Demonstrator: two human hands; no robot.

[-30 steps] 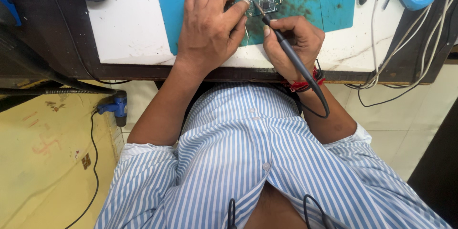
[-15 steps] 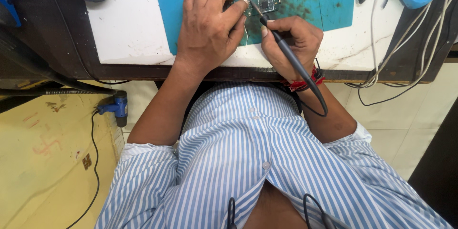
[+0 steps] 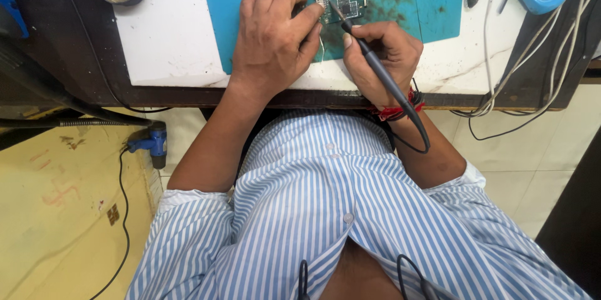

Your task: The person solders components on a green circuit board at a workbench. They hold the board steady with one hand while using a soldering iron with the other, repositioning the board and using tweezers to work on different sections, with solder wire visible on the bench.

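Blue mat [image 3: 432, 0] on the counter [image 3: 163, 43] carries the small circuit board [image 3: 345, 6], which your left hand [image 3: 275, 37] pins flat with pressed fingertips so your right hand [image 3: 382, 56], pinching the soldering iron [image 3: 375, 68] pen-style, can steady its tip there.

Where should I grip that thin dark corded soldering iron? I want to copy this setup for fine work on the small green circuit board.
Probably low on the slim dark barrel of the soldering iron, pencil-style, coming from the right as the right hand does. Its shaft slants up-left toward the small green circuit board, cord trailing back past the wrist. The left hand steadies the board's left edge.
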